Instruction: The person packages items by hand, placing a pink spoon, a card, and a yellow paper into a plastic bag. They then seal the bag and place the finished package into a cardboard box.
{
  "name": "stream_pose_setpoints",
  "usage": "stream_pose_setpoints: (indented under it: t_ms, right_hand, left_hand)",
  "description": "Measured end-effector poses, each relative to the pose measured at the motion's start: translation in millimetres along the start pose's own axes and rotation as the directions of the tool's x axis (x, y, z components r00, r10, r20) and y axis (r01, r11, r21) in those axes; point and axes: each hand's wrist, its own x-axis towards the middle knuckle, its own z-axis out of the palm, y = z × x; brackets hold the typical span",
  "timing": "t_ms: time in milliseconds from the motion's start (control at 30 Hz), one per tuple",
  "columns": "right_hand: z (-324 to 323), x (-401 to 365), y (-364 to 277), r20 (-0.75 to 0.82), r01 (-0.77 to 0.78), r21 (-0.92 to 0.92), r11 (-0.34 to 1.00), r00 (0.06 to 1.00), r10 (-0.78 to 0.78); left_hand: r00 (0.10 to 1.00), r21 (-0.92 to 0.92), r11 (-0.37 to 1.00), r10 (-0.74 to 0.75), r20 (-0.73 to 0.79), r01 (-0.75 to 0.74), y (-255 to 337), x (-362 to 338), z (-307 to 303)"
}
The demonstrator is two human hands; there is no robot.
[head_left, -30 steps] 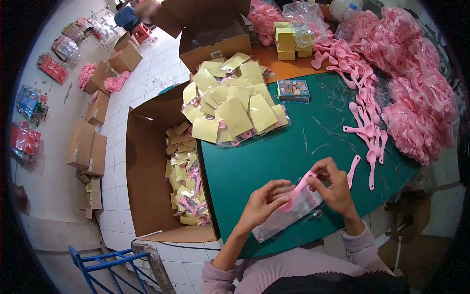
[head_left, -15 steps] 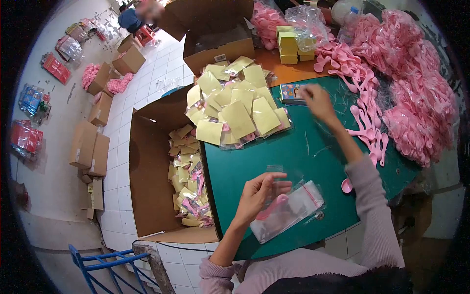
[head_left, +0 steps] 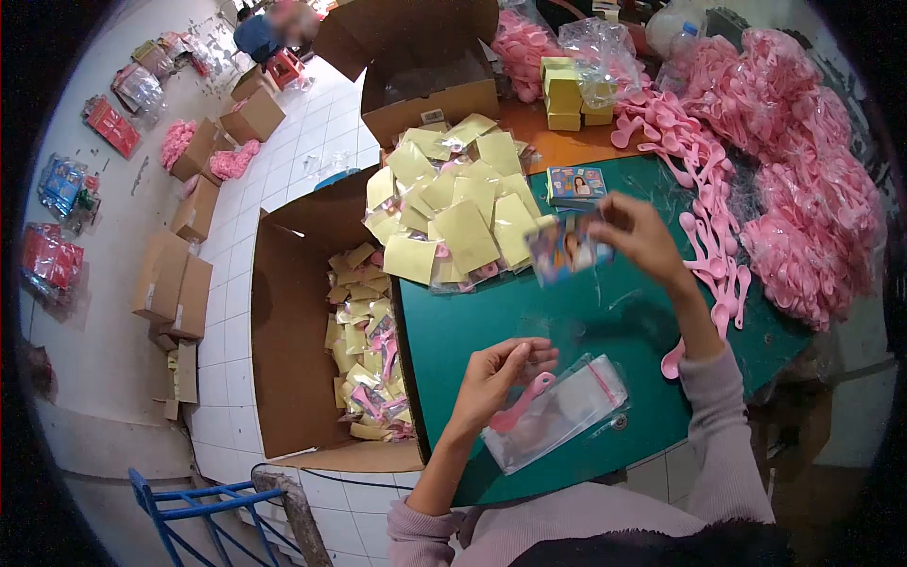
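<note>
Over the bags [head_left: 565, 414] I see the spoon [head_left: 519, 407], the left hand [head_left: 499, 380] curled beside it, grip unclear. Beyond the bags, the right hand [head_left: 646, 241] now pinches a card [head_left: 564, 251], freshly off the stack [head_left: 577, 183] farther out; both pieces are picked out.

The light is soft and rather bright, strongest on the far floor [head_left: 326, 118], while the box [head_left: 298, 331] is dim inside and the bags [head_left: 557, 416] show small glare, the card [head_left: 559, 255] in the right hand [head_left: 642, 241] is blurred, and the wide lens bends the edges into black corners.
</note>
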Motion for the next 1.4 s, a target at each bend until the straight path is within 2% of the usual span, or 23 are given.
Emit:
stream_pose_setpoints:
  t_ms: [100, 167, 200, 333, 433, 500, 533, 567, 633, 667, 733, 800, 867, 933, 1000, 1100, 1167, 1200, 1233, 1300, 1333, 1367, 1400]
  right_hand:
    - [13, -46, -38, 0.075, -0.077, 0.112, 0.991, 0.995, 0.068]
    - [11, -58, -53, 0.238, -0.051, -0.130, 0.990, 0.968, 0.081]
    - [9, -61, -54, 0.267, -0.058, -0.153, 0.987, 0.959, 0.098]
    - [8, -65, -54, 0.206, -0.043, -0.077, 0.996, 0.977, 0.058]
    - [9, -65, -57, 0.317, 0.070, -0.150, 0.986, 0.948, -0.020]
    - [14, -65, -54, 0.481, 0.156, -0.237, 0.959, 0.876, -0.024]
    - [18, -66, -49, 0.517, 0.202, -0.203, 0.958, 0.853, -0.071]
    - [23, -68, -47, 0.517, 0.201, -0.203, 0.958, 0.853, -0.069]
    - [33, -73, -42, 0.645, 0.165, -0.150, 0.975, 0.764, -0.030]
    - [38, -76, -35, 0.638, 0.260, -0.185, 0.948, 0.765, -0.085]
    - [47, -82, -26, 0.576, 0.291, -0.163, 0.943, 0.804, -0.149]
    - [47, -84, -24, 0.510, 0.322, -0.141, 0.936, 0.834, -0.210]
    - [39, -85, -23, 0.615, 0.081, -0.123, 0.989, 0.788, 0.011]
    - [27, -84, -20, 0.558, 0.002, -0.135, 0.991, 0.826, 0.075]
    - [17, -84, -16, 0.489, -0.168, -0.093, 0.981, 0.851, 0.192]
    - [16, -89, -10, 0.436, -0.242, 0.005, 0.970, 0.874, 0.215]
    - [15, -92, -11, 0.450, -0.250, 0.043, 0.967, 0.869, 0.205]
    - [14, -93, -14, 0.464, -0.258, 0.080, 0.963, 0.864, 0.193]
    - [13, -92, -18, 0.465, -0.258, 0.077, 0.963, 0.864, 0.194]
    - [12, -91, -28, 0.530, -0.359, -0.024, 0.933, 0.787, 0.316]
    - [14, -92, -23, 0.531, -0.359, -0.025, 0.933, 0.786, 0.317]
    - [17, -94, -14, 0.469, -0.330, 0.011, 0.944, 0.835, 0.287]
    - [20, -95, -9, 0.403, -0.299, 0.044, 0.953, 0.878, 0.257]
  left_hand:
    - [0.999, -0.026, 0.999, -0.033, -0.014, 0.033, 1, -1, 2]
    - [0.999, 0.037, 0.998, -0.042, -0.005, 0.042, 0, -2, 1]
    - [0.999, 0.097, 0.994, -0.048, -0.001, 0.048, 0, -3, 0]
    - [0.999, -0.006, 1.000, 0.004, 0.042, -0.004, 2, -5, 7]
    - [0.996, 0.130, 0.991, -0.028, 0.082, 0.018, -1, -5, 3]
    - [0.986, 0.247, 0.967, 0.028, 0.165, -0.068, -6, -3, 6]
    - [0.986, 0.246, 0.967, 0.026, 0.165, -0.066, -9, -2, 7]
    - [0.986, 0.292, 0.953, 0.033, 0.166, -0.081, -12, -2, 9]
    - [0.985, 0.340, 0.935, 0.041, 0.168, -0.097, -10, -3, 13]
    - [0.988, 0.457, 0.881, 0.061, 0.142, -0.120, -4, -7, 19]
    - [0.988, 0.667, 0.729, 0.134, 0.081, -0.154, -6, -8, 23]
    - [0.989, 0.739, 0.663, 0.143, 0.029, -0.117, -4, -13, 26]
    - [0.987, 0.802, 0.592, 0.158, -0.018, -0.080, -3, -18, 22]
    - [0.997, 0.686, 0.726, -0.015, 0.075, -0.041, 1, -24, 3]
    - [0.992, 0.648, 0.757, 0.009, 0.127, -0.089, 3, -30, -13]
    - [0.985, 0.562, 0.816, 0.057, 0.160, -0.139, 0, -34, -21]
    - [0.989, 0.460, 0.878, 0.083, 0.123, -0.131, -3, -33, -26]
    - [0.995, 0.337, 0.937, 0.069, 0.075, -0.091, -2, -32, -24]
    - [0.995, 0.335, 0.938, 0.071, 0.074, -0.091, -1, -33, -23]
    - [0.993, 0.250, 0.968, 0.001, 0.116, -0.030, 1, -34, -22]
    - [0.991, 0.251, 0.968, -0.051, 0.120, 0.020, 0, -34, -23]
    - [0.992, 0.250, 0.968, -0.051, 0.119, 0.019, -2, -36, -20]
    - [0.998, 0.450, 0.892, 0.052, -0.019, -0.038, -4, -38, -14]
